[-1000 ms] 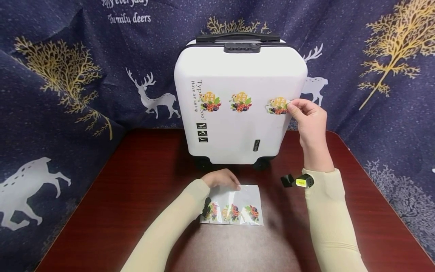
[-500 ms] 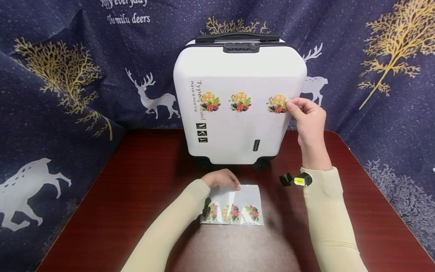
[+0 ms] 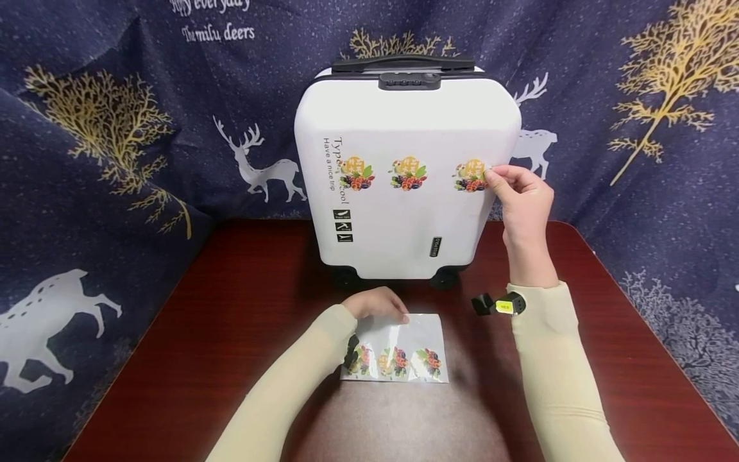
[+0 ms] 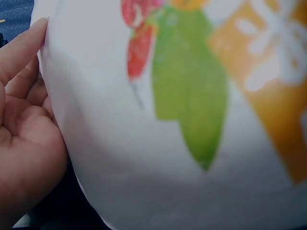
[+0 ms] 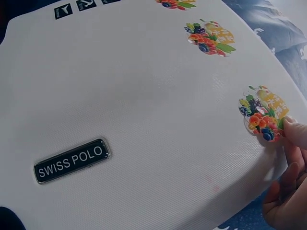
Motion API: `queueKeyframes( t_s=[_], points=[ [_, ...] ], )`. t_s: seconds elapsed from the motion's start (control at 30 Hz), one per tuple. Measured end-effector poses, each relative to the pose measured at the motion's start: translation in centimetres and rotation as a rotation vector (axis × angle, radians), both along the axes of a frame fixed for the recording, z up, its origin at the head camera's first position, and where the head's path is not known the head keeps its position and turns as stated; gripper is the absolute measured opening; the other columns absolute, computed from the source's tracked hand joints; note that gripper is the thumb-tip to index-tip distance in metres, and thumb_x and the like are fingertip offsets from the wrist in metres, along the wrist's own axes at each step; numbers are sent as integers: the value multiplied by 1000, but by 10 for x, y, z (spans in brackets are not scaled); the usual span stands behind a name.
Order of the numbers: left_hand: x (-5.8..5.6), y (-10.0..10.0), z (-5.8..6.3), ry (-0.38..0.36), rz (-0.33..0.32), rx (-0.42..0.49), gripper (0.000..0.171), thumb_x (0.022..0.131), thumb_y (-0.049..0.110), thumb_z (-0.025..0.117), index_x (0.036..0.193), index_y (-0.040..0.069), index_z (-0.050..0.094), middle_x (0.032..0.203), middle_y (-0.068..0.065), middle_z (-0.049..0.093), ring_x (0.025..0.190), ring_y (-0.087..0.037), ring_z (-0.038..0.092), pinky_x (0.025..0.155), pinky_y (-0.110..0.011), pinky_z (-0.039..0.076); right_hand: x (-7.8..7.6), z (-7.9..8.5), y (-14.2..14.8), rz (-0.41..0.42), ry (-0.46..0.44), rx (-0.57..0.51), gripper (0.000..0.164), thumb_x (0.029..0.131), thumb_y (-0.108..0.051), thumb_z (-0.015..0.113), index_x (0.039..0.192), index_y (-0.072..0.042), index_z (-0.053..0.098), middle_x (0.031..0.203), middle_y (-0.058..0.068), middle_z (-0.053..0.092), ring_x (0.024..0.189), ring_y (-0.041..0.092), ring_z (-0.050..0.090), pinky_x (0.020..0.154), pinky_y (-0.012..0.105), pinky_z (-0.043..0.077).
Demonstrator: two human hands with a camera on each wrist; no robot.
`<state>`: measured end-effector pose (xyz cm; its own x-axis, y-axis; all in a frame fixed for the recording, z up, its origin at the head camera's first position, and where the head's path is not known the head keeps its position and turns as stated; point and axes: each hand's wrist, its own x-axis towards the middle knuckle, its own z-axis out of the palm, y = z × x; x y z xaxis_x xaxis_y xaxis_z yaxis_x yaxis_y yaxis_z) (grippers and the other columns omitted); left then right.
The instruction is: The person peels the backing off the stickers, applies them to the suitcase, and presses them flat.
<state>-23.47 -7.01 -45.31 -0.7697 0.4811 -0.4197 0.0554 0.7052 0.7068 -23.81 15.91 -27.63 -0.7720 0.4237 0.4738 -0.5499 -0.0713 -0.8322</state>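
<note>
A white suitcase stands upright, with two fruit stickers on its front at left and middle. At the right, my right hand pinches the edge of a third fruit sticker between thumb and finger. That sticker lies against the suitcase face, its held edge hidden by the thumb. Lower down, my left hand grips the upper left edge of a glossy sticker sheet. Fruit stickers show along the sheet's near edge. In the left wrist view, the sheet fills most of the picture, beside the thumb.
The suitcase rests on a dark red table. Behind hangs a navy cloth printed with deer and golden trees. A black handle tops the suitcase, and a nameplate sits low on its front.
My right hand and forearm have shifted slightly left, and the third sticker now sits straighter and flatter against the suitcase. The left hand and the sheet have stayed in place.
</note>
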Motion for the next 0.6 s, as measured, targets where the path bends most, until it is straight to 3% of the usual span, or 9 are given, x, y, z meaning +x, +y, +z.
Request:
queueKeyframes(
  t_s=[0.6],
  points=[
    [-2,-1,-2,-1,-1,1,20,86,23,76,103,12,78,121,-7,70,119,-24,59,111,-43,41,-6,-5,-7,-78,92,-9,25,79,2,79,73,-22,74,64,-13,67,59,1,54,57,15,43]
  ],
)
